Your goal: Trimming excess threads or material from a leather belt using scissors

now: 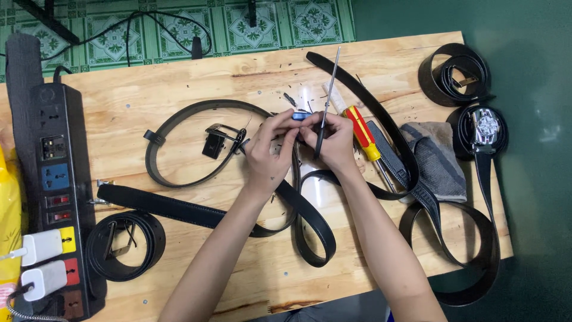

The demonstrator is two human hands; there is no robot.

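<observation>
1. The left hand [268,156] pinches a small blue piece [300,116] at its fingertips, above the middle of the wooden table [196,262].
2. The right hand [335,142] grips a thin metal tool [326,101], tip beside the blue piece.
3. A black belt [310,223] loops beneath both hands.
4. A red-and-yellow screwdriver [361,132] lies just right.

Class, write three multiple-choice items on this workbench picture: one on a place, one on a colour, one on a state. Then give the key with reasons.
1. Where does the power strip lie on the wooden table?
A. left edge
B. right edge
C. centre

2. What colours is the handle of the screwdriver lying beside the right hand?
A. green and white
B. red and yellow
C. all black

3. How is the belt at the top right corner?
A. laid out straight
B. rolled into a coil
C. hanging off the table

Key: A, the strip runs down the left side; B, the handle shows red and yellow bands; B, it forms a tight ring.
</observation>
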